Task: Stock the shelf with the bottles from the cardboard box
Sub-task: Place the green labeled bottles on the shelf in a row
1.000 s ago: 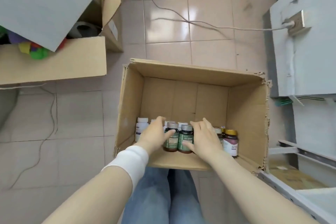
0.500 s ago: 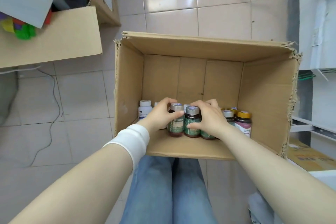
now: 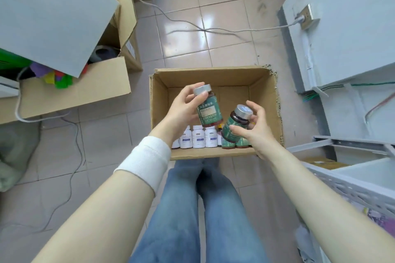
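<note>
First, jeans (image 3: 198,209) at the bottom edge; a white wristband (image 3: 147,162) on the left wrist.

Left hand (image 3: 181,109): fingers and thumb curled round a green bottle (image 3: 208,111) with a silver cap, near upright, held over the box (image 3: 160,102).

Right hand (image 3: 254,128): thumb and fingers pinch a second bottle (image 3: 235,126), same label, tilted, just beside the first.

Box: open, on the floor. White bottles (image 3: 197,140) stand in a row along its near wall; more green ones (image 3: 227,145) stand beside them, partly hidden by the right hand.

Shelf (image 3: 352,183): white, perforated, at right.

Carton (image 3: 74,92): large, at left.

Cable (image 3: 192,25): crosses the tiles to a socket (image 3: 307,16) at far right.
</note>
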`<state>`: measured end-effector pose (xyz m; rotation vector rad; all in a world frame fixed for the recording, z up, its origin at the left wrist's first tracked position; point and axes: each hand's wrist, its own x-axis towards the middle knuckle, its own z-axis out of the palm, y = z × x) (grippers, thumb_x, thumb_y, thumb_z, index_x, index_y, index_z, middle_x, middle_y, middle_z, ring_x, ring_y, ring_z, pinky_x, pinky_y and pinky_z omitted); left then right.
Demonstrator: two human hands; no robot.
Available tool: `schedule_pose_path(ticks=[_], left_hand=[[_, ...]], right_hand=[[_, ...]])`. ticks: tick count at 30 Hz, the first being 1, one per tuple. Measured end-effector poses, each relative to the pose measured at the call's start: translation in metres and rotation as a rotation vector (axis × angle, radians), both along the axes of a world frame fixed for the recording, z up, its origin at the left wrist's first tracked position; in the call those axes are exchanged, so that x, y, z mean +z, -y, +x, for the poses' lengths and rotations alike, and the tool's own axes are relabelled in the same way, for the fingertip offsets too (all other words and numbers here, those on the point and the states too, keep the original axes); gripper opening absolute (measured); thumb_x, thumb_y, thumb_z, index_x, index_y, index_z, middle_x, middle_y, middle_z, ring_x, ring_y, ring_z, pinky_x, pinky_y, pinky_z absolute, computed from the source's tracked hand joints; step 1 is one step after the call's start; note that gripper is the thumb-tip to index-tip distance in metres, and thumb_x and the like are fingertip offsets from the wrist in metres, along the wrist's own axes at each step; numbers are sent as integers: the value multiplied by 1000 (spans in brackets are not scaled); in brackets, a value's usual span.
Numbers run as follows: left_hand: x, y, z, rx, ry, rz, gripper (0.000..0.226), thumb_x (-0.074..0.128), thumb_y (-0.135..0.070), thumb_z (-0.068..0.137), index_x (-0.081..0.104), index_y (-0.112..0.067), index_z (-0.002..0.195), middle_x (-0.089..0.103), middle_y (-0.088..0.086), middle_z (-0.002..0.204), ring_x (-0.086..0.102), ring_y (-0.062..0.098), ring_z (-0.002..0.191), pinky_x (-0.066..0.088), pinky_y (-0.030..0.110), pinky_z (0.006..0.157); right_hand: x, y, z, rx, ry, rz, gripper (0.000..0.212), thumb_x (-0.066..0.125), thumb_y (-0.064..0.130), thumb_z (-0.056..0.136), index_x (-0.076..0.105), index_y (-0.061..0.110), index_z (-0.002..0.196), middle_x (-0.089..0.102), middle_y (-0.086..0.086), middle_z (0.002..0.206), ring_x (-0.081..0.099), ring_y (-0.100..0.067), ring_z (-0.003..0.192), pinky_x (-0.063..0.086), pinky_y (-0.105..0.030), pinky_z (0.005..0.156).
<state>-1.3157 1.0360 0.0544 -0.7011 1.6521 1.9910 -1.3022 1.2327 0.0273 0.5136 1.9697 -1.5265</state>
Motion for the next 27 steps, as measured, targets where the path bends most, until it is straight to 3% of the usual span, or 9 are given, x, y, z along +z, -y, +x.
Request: schedule_pose_path(ticks=[3, 6, 10, 14, 18, 20, 22, 25, 27], left_hand=[[55, -14, -4, -26, -65, 89, 27, 54, -27, 93, 53, -21, 120, 63, 4, 112, 60, 22, 108, 51, 39, 91], [103, -23, 1, -154, -110, 229, 26, 50, -29, 95, 53, -17, 119, 64, 13, 119, 61, 30, 107, 49, 48, 94], [158, -32, 29, -372, -154, 257, 29, 44, -29, 97, 56, -11, 117, 65, 9, 111, 64, 18, 90, 53, 38, 83], [208, -47, 68, -503, -180, 237, 25, 46, -32, 96, 61, -11, 101, 65, 8, 91, 65, 17, 77, 58, 29, 66], [254, -84, 119, -639, -197, 341, 34, 43, -34, 97, 57, -7, 112, 69, 8, 97, 68, 18, 75, 58, 30, 67], [279, -109, 149, -702, -250, 388, 28, 42, -33, 97, 55, -11, 109, 69, 3, 99, 69, 16, 78, 58, 33, 70], [308, -135, 184, -772, -313, 444, 23, 43, -31, 98, 54, -12, 106, 69, 1, 98, 68, 15, 78, 57, 35, 71], [345, -177, 247, -851, -385, 506, 25, 44, -31, 97, 55, -10, 104, 69, 2, 92, 69, 12, 71, 57, 33, 68], [366, -207, 296, -870, -405, 553, 27, 44, -32, 97, 56, -9, 102, 69, 1, 85, 68, 12, 66, 57, 31, 63]], right_hand=[[44, -6, 21, -245, 7, -110, 75, 76, 0, 71, 37, 18, 133, 51, -10, 126, 54, -24, 112, 46, -43, 99], [90, -11, 55, -473, -17, -289, 49, 78, 6, 67, 56, 8, 110, 62, -18, 111, 61, -31, 100, 53, -43, 86], [138, -6, 112, -682, -114, -499, 83, 95, 32, 27, 64, 8, 100, 72, -9, 91, 70, -21, 81, 57, -37, 77], [182, 6, 170, -820, -204, -638, 49, 78, 17, 53, 65, 13, 100, 71, -9, 93, 69, -21, 82, 57, -40, 74], [233, 0, 234, -926, -362, -639, 28, 61, 13, 71, 61, 12, 100, 74, -2, 82, 68, -16, 77, 58, -31, 66], [262, -12, 269, -989, -426, -613, 24, 59, 13, 75, 61, 12, 99, 74, -2, 83, 64, -17, 81, 56, -34, 71], [289, -28, 310, -1043, -487, -561, 34, 67, 20, 66, 62, 11, 98, 73, -3, 86, 66, -18, 82, 54, -38, 77], [326, -54, 383, -1123, -556, -446, 21, 57, 16, 82, 60, 9, 102, 71, -4, 88, 69, -18, 78, 57, -33, 64], [343, -71, 439, -1164, -615, -407, 17, 57, 16, 83, 61, 9, 98, 73, -1, 81, 70, -14, 71, 57, -33, 64]])
